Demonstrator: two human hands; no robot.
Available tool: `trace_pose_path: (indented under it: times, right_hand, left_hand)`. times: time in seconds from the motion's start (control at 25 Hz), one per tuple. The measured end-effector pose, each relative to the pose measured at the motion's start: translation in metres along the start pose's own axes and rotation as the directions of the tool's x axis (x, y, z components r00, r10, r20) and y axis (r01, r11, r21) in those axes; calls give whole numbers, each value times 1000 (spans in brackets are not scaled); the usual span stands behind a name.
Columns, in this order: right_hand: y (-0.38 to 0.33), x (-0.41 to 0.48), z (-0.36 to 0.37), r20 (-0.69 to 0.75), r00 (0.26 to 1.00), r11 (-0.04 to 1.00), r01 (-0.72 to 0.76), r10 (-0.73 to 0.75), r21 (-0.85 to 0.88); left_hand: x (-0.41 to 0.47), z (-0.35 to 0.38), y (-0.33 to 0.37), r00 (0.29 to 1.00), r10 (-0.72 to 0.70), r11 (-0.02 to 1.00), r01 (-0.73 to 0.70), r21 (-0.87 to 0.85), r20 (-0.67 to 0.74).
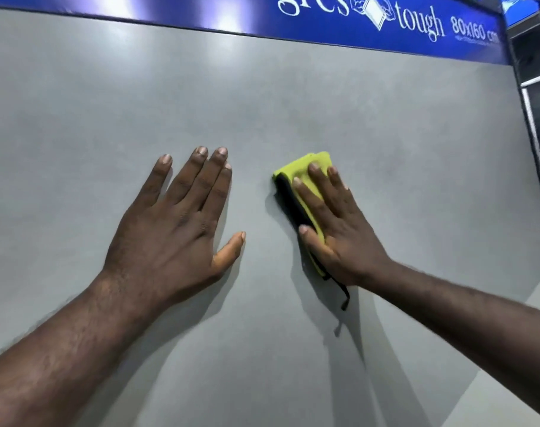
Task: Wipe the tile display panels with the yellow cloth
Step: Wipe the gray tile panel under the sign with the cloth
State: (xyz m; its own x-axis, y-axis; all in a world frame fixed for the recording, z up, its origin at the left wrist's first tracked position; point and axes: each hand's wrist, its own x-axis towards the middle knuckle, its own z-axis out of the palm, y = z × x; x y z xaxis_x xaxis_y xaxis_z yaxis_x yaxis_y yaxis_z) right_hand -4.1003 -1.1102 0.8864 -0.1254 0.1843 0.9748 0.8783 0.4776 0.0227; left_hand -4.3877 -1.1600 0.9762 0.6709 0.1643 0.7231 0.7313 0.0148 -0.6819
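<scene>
Yellow folded cloth (320, 158) under flat right hand (339, 232); left hand (170, 229) splayed on grey panel (293, 103).

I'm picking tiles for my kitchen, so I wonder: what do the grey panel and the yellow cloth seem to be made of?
Panel: probably porcelain or ceramic tile, smooth satin grey with faint mottling; it throws soft glare near the top, and the banner reads "gres".
Cloth: soft folded fabric, perhaps microfibre, matte yellow with a dark edge.
</scene>
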Motion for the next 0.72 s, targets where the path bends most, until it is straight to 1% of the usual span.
trace_pose_path:
  times: [0.08, 0.12, 0.16, 0.24, 0.28, 0.32, 0.36, 0.4, 0.44, 0.48, 0.52, 0.56, 0.6, 0.64, 0.68, 0.72]
  right_hand:
    - [16, 32, -6, -28, 969, 961, -239, 245, 135]
    - [15, 43, -9, -28, 952, 939, -296, 305, 174]
    - [14, 43, -9, -29, 959, 948, -274, 283, 162]
    - [24, 14, -2, -12, 999, 997, -48, 49, 66]
    - [36, -4, -1, 11, 998, 998, 62, -62, 15]
    - [54, -14, -4, 14, 996, 996, 91, -91, -7]
    - [71, -12, -7, -4, 1000, 1000, 25, -25, 5]
    - [84, -1, -8, -30, 994, 993, -107, 108, 58]
    - [91, 15, -11, -41, 967, 961, -244, 251, 130]
    - [92, 29, -13, -41, 942, 930, -319, 332, 184]
    - [88, 35, -14, -40, 942, 928, -321, 334, 189]
    - [84, 29, -12, -36, 965, 955, -249, 258, 160]
    - [79, 13, -10, -17, 988, 982, -149, 152, 120]
    - [77, -9, -7, 25, 998, 995, -55, 53, 87]
    - [82, -29, -7, 57, 998, 998, -2, -2, 61]
    - [92, -36, -11, 65, 998, 999, -16, 13, 46]
  left_hand:
    - [15, 3, 9, 1000, -13, 1000, 13, -2, -1]
    - [23, 5, 14, 1000, -20, 1000, 20, -3, -2]
    - [31, 7, 21, 1000, -26, 1000, 26, -8, -5]
    - [42, 10, 36, 1000, -31, 999, 31, -15, -2]
    - [44, 11, 44, 1000, -28, 999, 28, -18, 6]
    - [45, 13, 50, 1000, -27, 999, 28, -23, 13]
    - [45, 14, 55, 999, -29, 999, 29, -24, 19]
    - [44, 16, 58, 999, -30, 999, 31, -20, 24]
    - [43, 18, 62, 999, -27, 1000, 28, -13, 24]
    - [43, 19, 65, 1000, -20, 1000, 20, -9, 21]
    - [44, 20, 68, 1000, -13, 1000, 14, -6, 19]
    - [46, 21, 70, 1000, -11, 1000, 11, -4, 21]
    - [47, 20, 71, 1000, -9, 1000, 10, -11, 27]
    - [47, 20, 71, 999, -8, 1000, 9, -21, 33]
    - [46, 20, 71, 999, -7, 1000, 8, -21, 34]
    - [45, 21, 71, 999, -2, 1000, 2, -13, 35]
